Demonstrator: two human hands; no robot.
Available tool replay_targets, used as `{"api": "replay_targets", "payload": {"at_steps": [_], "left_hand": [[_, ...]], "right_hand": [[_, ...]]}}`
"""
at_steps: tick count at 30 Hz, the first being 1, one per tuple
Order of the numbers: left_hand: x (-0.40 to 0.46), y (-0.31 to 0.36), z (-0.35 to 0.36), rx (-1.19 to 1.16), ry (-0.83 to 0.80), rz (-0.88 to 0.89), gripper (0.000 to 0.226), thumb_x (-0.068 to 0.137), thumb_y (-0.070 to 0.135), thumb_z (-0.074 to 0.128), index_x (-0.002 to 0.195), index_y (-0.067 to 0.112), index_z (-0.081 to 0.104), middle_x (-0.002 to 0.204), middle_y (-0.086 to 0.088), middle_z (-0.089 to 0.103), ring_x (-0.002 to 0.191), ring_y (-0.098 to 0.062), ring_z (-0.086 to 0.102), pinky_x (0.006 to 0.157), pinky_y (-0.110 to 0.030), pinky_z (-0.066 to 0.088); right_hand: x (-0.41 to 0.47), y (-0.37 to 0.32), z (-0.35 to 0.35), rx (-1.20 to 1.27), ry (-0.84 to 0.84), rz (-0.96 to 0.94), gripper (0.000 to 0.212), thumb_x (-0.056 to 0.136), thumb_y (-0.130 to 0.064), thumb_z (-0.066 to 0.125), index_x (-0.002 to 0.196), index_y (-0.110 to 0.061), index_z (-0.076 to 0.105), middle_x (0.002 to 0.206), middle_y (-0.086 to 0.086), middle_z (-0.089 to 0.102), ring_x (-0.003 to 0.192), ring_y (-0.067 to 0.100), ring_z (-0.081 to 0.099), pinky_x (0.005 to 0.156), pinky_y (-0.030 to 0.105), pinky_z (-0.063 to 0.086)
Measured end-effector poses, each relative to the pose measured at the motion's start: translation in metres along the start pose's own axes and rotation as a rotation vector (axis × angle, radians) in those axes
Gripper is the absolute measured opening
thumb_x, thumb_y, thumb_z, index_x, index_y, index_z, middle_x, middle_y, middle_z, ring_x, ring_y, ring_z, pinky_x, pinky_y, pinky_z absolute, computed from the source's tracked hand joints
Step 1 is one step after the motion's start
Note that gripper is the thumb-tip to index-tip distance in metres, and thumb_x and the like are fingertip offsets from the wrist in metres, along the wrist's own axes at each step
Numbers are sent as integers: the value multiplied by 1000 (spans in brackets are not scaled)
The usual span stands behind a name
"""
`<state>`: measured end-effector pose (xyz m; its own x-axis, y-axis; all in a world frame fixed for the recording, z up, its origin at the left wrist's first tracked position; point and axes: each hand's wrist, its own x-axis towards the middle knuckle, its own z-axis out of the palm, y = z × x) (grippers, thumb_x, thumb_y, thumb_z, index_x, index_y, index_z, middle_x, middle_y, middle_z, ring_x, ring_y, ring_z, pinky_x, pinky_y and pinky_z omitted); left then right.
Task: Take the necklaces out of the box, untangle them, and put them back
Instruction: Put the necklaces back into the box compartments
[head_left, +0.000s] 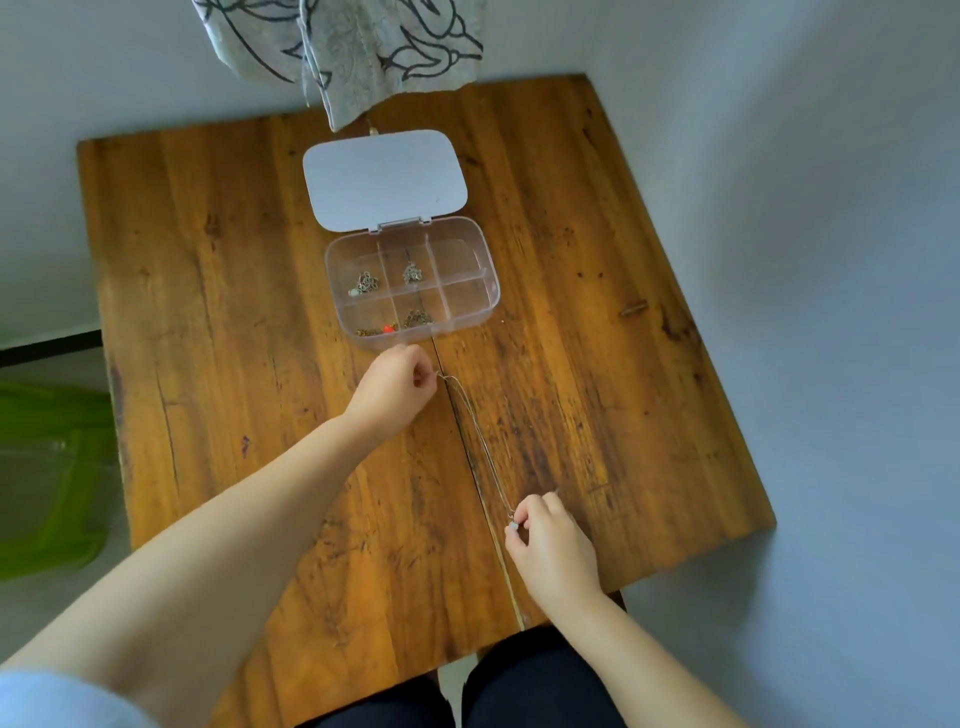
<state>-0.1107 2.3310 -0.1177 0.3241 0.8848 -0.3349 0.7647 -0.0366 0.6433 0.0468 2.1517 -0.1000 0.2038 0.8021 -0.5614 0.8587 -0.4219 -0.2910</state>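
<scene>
- Necklace (480, 441): I see one thin chain stretched straight across the table (208, 312), running from my left hand (397, 387) down to my right hand (550, 540).
- My left hand is closed in a pinch on the far end of the chain, just in front of the near wall of the box (413, 283) and close to it; I cannot tell whether it touches the box.
- My right hand pinches the near end, where a small pale pendant (513, 526) sits between finger and thumb, near the table's front edge.
- Between the two hands the chain lies along a dark crack in the wood; whether it rests on the boards or hangs just above them I cannot tell.
- The clear box stands beyond my left hand, with its lid (384, 179) folded flat open behind it on the table.
- Four of its compartments hold small tangled bundles of chain: two in the far row, left and middle, and two in the near row, left and middle, the near left one with a red bit (387, 328). The two right compartments look bare.
- A patterned cloth (337, 57) hangs over the table's far edge, just behind the lid.
- A small brown object (634, 309) lies alone near the right edge, well apart from the chain.
- Nothing lies across the chain or between the hands and the box.
</scene>
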Motion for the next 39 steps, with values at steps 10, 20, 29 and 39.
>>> {"api": "replay_targets", "payload": {"at_steps": [10, 20, 29, 39], "left_hand": [[0, 21, -23, -612, -112, -225, 8, 86, 5, 53, 80, 9, 57, 72, -2, 65, 66, -12, 59, 68, -24, 51], [46, 91, -33, -402, -130, 68, 10, 90, 9, 56, 95, 12, 65, 86, -3, 69, 83, -13, 66, 78, -23, 54], [141, 179, 26, -187, -142, 150, 8, 89, 16, 59, 92, 20, 64, 91, 4, 63, 88, -9, 59, 69, -16, 39], [175, 190, 104, 59, -159, 134, 20, 90, 10, 48, 93, 15, 67, 108, -4, 62, 96, -19, 56, 78, -29, 46]], "right_hand": [[-2, 3, -5, 211, -11, 17, 2, 94, -19, 54, 93, -19, 56, 98, -5, 57, 80, 3, 57, 67, 9, 44], [15, 61, -86, 1138, 101, 367, 8, 89, -11, 62, 94, -15, 67, 91, 6, 72, 84, 17, 68, 70, 25, 54], [34, 116, -101, 1437, 160, 623, 9, 89, -8, 61, 95, -7, 68, 86, 8, 70, 77, 17, 63, 68, 27, 50], [53, 146, -90, 1126, 200, 640, 8, 88, -7, 59, 88, -10, 66, 79, 4, 73, 64, 12, 66, 53, 21, 52]]}}
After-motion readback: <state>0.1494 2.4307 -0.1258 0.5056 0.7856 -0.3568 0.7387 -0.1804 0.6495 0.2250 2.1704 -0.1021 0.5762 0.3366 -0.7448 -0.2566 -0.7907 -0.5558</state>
